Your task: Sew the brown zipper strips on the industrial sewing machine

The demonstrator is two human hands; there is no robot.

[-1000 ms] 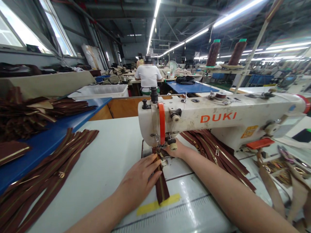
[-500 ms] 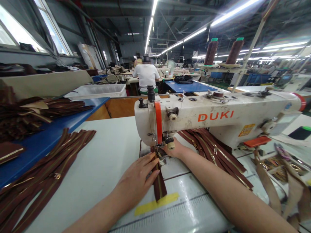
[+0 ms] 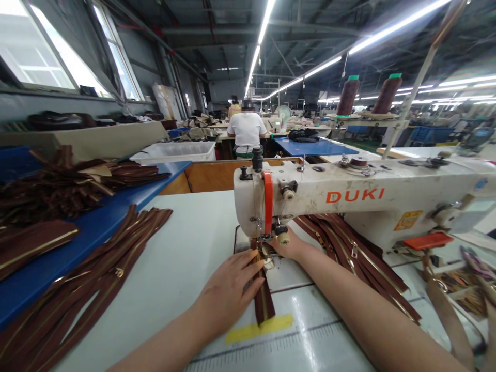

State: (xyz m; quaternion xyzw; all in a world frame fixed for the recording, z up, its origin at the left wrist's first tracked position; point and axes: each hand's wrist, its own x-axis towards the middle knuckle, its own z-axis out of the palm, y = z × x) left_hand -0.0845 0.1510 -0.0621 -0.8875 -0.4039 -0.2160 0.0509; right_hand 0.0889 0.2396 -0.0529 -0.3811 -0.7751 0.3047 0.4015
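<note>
Brown zipper strip held flat at the sewing machine needle.

Head view: the zipper strip is pressed against the table by the flattened left hand, keeping it straight; the right hand rests behind the sewing machine foot, its fingers hidden.

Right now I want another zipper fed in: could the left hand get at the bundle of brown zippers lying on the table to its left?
Probably yes. The left hand lies flat on the zipper strip at the needle, and only bare white table separates it from the bundle of brown zippers. Nothing stands in between.
</note>
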